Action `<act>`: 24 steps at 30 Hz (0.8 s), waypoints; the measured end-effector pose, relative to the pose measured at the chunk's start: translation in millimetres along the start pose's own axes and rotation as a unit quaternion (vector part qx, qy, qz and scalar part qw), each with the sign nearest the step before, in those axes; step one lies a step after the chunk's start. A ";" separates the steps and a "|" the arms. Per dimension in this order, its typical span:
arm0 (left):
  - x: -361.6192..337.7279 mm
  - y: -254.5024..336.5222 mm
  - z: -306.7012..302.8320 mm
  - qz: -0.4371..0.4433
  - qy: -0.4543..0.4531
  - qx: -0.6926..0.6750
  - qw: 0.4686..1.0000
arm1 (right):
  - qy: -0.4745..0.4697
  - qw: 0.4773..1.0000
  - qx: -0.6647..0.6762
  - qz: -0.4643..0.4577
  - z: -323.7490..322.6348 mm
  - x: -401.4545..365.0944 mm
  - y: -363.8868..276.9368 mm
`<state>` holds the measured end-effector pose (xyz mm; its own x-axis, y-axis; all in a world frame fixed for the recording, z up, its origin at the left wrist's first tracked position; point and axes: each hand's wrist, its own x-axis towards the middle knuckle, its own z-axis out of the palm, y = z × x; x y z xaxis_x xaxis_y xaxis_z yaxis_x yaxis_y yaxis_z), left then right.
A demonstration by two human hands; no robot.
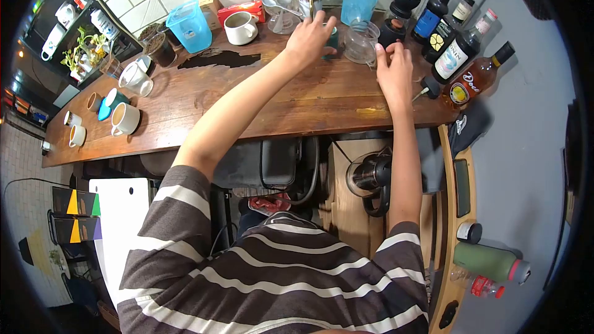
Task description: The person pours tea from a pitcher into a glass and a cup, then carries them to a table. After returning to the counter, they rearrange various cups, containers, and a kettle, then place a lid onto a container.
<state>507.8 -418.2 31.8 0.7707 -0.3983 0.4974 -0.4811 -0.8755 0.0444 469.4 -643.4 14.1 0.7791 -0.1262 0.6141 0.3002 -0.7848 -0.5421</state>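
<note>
My left hand (309, 42) reaches over the back of the wooden counter, fingers spread beside a small teal cup (332, 41) that they partly hide. No firm grip on the cup shows. To its right stands a clear glass jug (361, 42) with a handle. My right hand (395, 71) is just right of the jug's handle, fingers apart, in front of a dark grinder-like object (391, 32). Whether its fingertips touch either thing is unclear. Behind my left hand, a metal cup (310, 5) holds several spoons.
Several bottles (456, 55) line the counter's right end. Blue containers (189, 26) and a white mug (241, 28) stand along the wall. More cups, including a filled white one (125, 119), are at the left. A black coffee pot (371, 172) sits below the counter (297, 108).
</note>
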 end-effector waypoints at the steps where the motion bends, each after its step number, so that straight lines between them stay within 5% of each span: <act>1: -7.6 5.1 -12.1 0.044 0.042 0.019 0.998 | -0.003 1.000 0.001 -0.003 -12.2 -2.8 -10.0; 5: -80.9 2.3 -74.1 0.101 0.146 -0.019 0.984 | -0.026 0.993 0.061 -0.095 -56.4 -32.1 -63.3; 9: -177.3 -32.2 -128.9 0.032 0.152 0.019 0.988 | -0.139 0.974 0.138 -0.111 -60.1 -61.9 -122.6; 19: -361.4 -126.6 -250.4 -0.271 0.277 0.083 0.918 | -0.324 0.874 0.299 -0.204 64.6 -91.2 -289.5; 24: -430.5 -200.2 -259.4 -0.402 0.277 0.022 0.872 | -0.448 0.803 0.336 -0.204 156.0 -123.3 -369.0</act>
<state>164.0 -0.5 33.6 0.5261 0.5326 0.6630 0.1490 -0.8253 0.5447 348.4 -243.6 49.0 0.5338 0.7816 0.3227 0.6254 -0.1081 -0.7728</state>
